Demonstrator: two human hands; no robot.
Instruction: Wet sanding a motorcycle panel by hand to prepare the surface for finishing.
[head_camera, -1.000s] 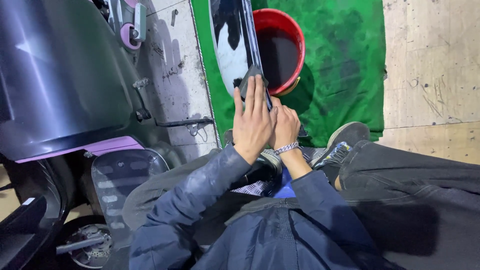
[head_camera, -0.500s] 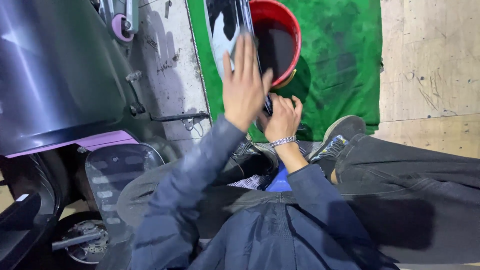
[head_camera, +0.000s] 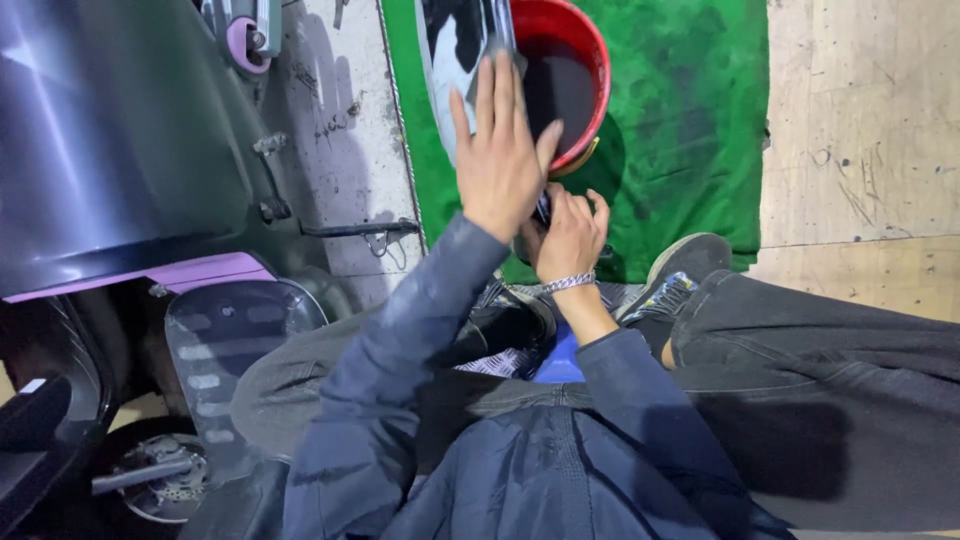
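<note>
A glossy black-and-white curved panel (head_camera: 455, 50) stands tilted in front of me, its upper part beside a red bucket (head_camera: 598, 60) of dark liquid. My left hand (head_camera: 500, 160) lies flat against the panel with its fingers stretched out and nothing grasped. My right hand (head_camera: 570, 235), with a silver bracelet at the wrist, is curled around the panel's dark lower end just below the left hand. What the right fingers pinch is partly hidden by the left hand.
A green mat (head_camera: 690, 130) lies under the bucket on the concrete floor. A dark scooter body (head_camera: 110, 130) with a purple strip and footrest (head_camera: 225, 350) fills the left side, its brake disc (head_camera: 165, 475) at lower left. My grey shoe (head_camera: 680, 270) rests on the mat's edge.
My left hand has slid up the panel from its lower end and opened flat. The right hand has stayed low on the panel.
</note>
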